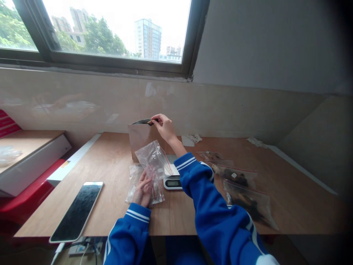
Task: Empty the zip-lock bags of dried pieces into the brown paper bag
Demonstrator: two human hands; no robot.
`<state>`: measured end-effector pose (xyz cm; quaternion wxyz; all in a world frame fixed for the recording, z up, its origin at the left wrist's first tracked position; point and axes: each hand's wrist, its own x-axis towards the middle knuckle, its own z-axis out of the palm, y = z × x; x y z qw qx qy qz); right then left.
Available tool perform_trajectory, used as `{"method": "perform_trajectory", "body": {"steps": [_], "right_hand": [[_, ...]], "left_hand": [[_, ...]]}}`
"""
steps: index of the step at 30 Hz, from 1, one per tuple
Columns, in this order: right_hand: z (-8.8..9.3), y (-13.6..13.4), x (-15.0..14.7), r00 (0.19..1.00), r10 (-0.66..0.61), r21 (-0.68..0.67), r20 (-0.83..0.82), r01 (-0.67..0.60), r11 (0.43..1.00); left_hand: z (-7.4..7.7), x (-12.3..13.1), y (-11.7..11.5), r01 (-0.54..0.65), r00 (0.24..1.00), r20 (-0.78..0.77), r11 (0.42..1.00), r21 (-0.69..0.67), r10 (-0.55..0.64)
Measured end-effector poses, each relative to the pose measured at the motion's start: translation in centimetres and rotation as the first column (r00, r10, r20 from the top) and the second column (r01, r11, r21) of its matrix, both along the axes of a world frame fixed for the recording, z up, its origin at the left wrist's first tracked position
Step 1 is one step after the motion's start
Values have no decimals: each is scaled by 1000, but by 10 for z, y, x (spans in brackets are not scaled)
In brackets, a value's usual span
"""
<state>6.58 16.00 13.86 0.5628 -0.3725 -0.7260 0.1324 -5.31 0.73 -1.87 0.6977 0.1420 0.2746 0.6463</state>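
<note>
My left hand (142, 190) is closed on a clear zip bag (151, 156), tilted up off the table; it looks empty. More clear zip bags (131, 184) lie flat beneath that hand. At the mouth of a standing brown paper bag (140, 137), my right hand (165, 129) pinches a small dark-brown piece (150, 122), too small to identify. A white kitchen scale (173, 183) sits between my arms, partly covered by the raised bag and my right sleeve.
To the right lie several zip bags (256, 198) of dark dried pieces. A phone (78, 211) with a charging cable rests at the table's left front edge. Crumpled tissue (195, 138) and white paper (187, 141) lie near the wall. A window is above.
</note>
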Motion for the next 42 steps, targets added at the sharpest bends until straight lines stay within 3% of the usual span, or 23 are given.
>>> {"method": "perform_trajectory", "body": {"steps": [5, 10, 13, 18, 22, 25, 29, 32, 35, 38, 42], "right_hand": [[-18, 3, -10, 998, 34, -30, 54, -33, 999], [-5, 1, -18, 998, -61, 100, -11, 62, 993], [1, 5, -21, 990, -121, 92, 74, 114, 989], [-13, 4, -20, 951, -159, 16, 265, 160, 987], [-17, -4, -20, 917, -214, 47, 338, 210, 976], [-13, -13, -16, 937, -237, 89, 258, 221, 971], [-18, -39, 5, 983, -182, 57, 24, 180, 982], [-40, -67, 28, 998, -51, -128, -36, 46, 991], [-65, -87, 46, 999, 40, -314, -27, -46, 948], [-80, -95, 57, 988, -38, -368, -153, -21, 929], [-83, -100, 62, 961, -121, -327, -248, 35, 944]], "left_hand": [[-2, 0, 1, -11, 1000, -7, 1000, 17, 11], [-4, -1, 1, -1, 1000, -20, 1000, 10, 2], [-4, -2, 1, 1, 1000, -14, 1000, 6, -1], [-3, -2, 0, 9, 1000, -21, 1000, 16, -9], [-2, -1, 1, 2, 999, -49, 1000, 10, -2], [-2, -1, 1, -10, 998, -69, 1000, 13, 11], [-1, -1, 0, -8, 997, -75, 1000, 25, 10], [1, 1, -1, 6, 996, -84, 1000, 26, -4], [0, 2, -1, 19, 993, -119, 999, 31, -15], [-4, 2, 0, 46, 983, -179, 999, 15, -43], [-2, 3, -2, 129, 971, -213, 989, 76, -110]]}}
